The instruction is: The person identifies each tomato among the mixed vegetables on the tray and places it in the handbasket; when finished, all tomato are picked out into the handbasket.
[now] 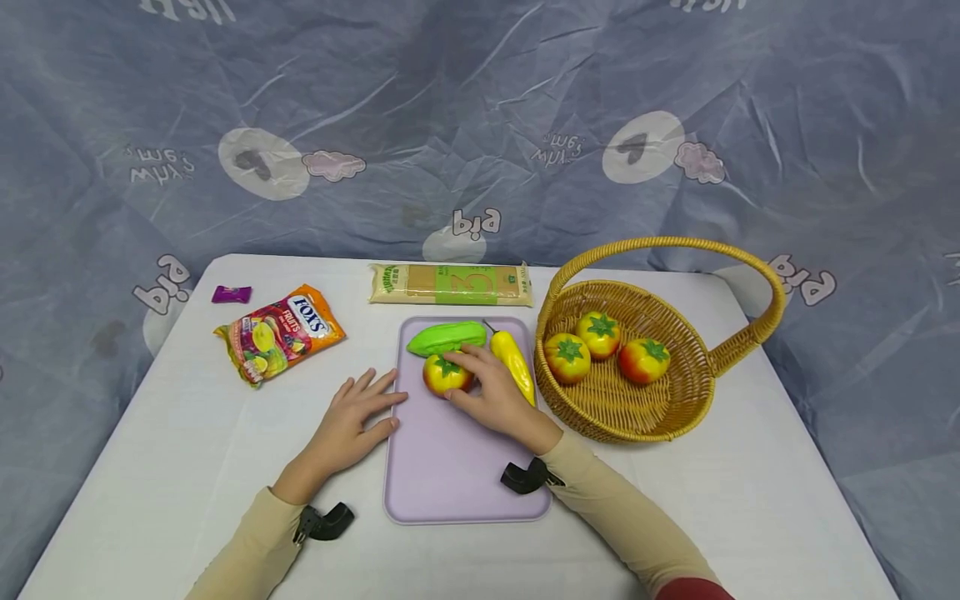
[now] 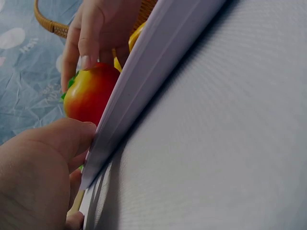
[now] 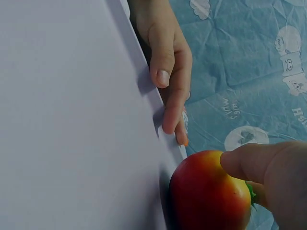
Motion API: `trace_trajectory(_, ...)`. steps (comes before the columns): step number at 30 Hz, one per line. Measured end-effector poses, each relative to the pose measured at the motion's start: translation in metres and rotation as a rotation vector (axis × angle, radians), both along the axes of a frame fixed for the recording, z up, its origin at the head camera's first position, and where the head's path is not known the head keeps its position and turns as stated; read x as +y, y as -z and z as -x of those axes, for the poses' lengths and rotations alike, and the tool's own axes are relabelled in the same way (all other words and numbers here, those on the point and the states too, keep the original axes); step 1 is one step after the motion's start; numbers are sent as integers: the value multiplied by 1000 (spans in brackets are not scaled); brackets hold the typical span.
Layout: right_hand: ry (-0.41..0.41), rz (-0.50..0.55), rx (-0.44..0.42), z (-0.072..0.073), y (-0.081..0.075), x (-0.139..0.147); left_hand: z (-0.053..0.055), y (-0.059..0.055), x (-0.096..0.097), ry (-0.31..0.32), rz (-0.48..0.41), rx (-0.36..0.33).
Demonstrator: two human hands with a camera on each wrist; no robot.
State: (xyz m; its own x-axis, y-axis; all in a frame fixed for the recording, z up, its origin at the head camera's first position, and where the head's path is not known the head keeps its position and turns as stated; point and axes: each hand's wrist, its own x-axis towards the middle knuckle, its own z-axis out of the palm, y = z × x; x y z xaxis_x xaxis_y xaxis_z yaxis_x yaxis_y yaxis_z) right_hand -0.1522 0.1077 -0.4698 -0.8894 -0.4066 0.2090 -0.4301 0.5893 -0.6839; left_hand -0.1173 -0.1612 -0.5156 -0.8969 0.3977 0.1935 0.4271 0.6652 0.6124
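Observation:
A lilac tray (image 1: 457,467) lies on the white table. My right hand (image 1: 495,398) reaches over it and holds a red-and-yellow toy tomato (image 1: 441,379) near the tray's upper left, fingers over the green leafy top and thumb on the near side. In the right wrist view the thumb presses the side of the tomato (image 3: 208,191). Just behind the tomato lies a ridged green toy vegetable (image 1: 446,337); a yellow toy chili pepper (image 1: 513,362) slants to its right, partly behind my hand. My left hand (image 1: 351,425) lies with fingers spread, fingertips at the tray's left edge.
A wicker basket (image 1: 615,408) with a tall handle stands right of the tray, holding three similar tomatoes. A pack of noodles (image 1: 450,284) lies behind the tray. At left are a Fox's candy bag (image 1: 281,333) and a small purple wrapped candy (image 1: 231,294).

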Motion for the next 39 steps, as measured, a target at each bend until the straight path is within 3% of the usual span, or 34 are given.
trace_trajectory(18, -39, 22, 31, -1, 6, -1, 1, -1, 0, 1, -9, 0)
trace_trajectory(39, -23, 47, -13, -7, 9, 0, 1, 3, -1, 9, -11, 8)
